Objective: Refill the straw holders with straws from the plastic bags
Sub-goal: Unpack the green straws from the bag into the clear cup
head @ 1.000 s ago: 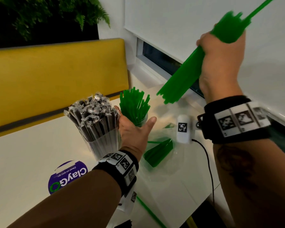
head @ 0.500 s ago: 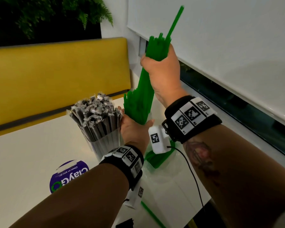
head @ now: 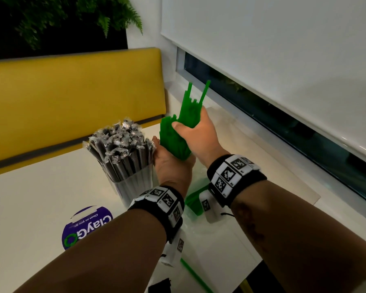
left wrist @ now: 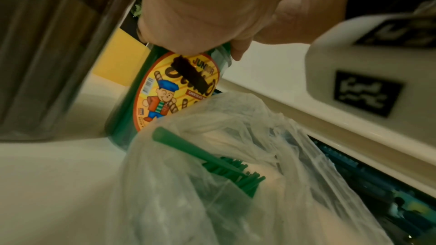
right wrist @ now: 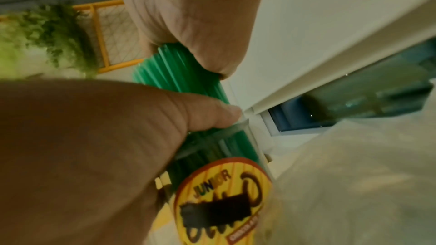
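The right hand (head: 195, 132) gripped a green straw bundle (head: 186, 115) over the jar (left wrist: 165, 90) the left hand (head: 173, 163) clasped near the tabletop's window edge — uneven straws could have snagged the rim and spilled.

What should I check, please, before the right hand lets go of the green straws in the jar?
1. Right hand grips the bundle of green straws: ok.
2. Left hand steadies the labelled jar near its rim: ok.
3. Jar stands on the white table: ok.
4. Straw ends seated on the jar's bottom: cannot tell, hidden by hand and label.
5. Bundle tops level: not ok, two straws stick up well above the rest.
6. Holder of wrapped dark straws close beside the left hand: ok so far, though it could get nudged.
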